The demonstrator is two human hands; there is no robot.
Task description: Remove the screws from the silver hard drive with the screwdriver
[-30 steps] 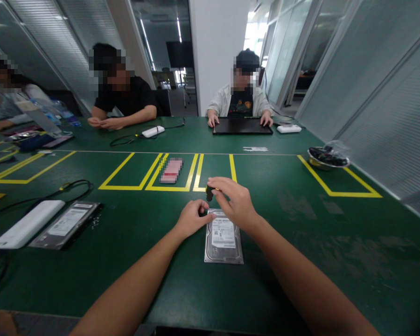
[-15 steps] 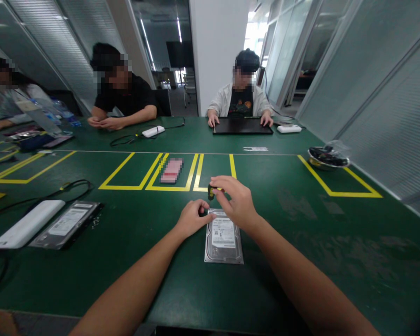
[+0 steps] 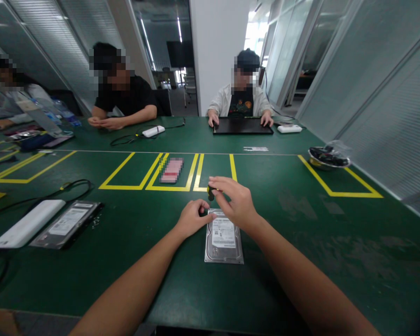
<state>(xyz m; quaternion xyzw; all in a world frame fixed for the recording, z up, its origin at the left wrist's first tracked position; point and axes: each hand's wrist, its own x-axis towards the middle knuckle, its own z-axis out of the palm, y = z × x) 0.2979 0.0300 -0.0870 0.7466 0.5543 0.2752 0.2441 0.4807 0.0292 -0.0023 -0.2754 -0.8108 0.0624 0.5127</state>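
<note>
A silver hard drive [image 3: 224,238] with a white label lies flat on the green table in front of me. My left hand [image 3: 192,217] rests at its far left corner, thumb on the drive's top and fingers curled by the far edge. Above that far end, my right hand [image 3: 233,198] pinches the short black and yellow handle of what looks like a screwdriver [image 3: 211,192] held upright. Its shaft and tip cannot be made out.
To the left lie a second hard drive [image 3: 68,225], small loose screws [image 3: 97,219], a white power strip [image 3: 30,224] and a black cable [image 3: 77,183]. A pink phone [image 3: 172,170] sits beyond my hands. Far right stands a filled bowl [image 3: 329,157]. Several people sit opposite, one holding a black panel [image 3: 243,126].
My right fingers have shifted slightly left and the handle has turned a little, its yellow part now further left. My left hand and the hard drive stay in place.
</note>
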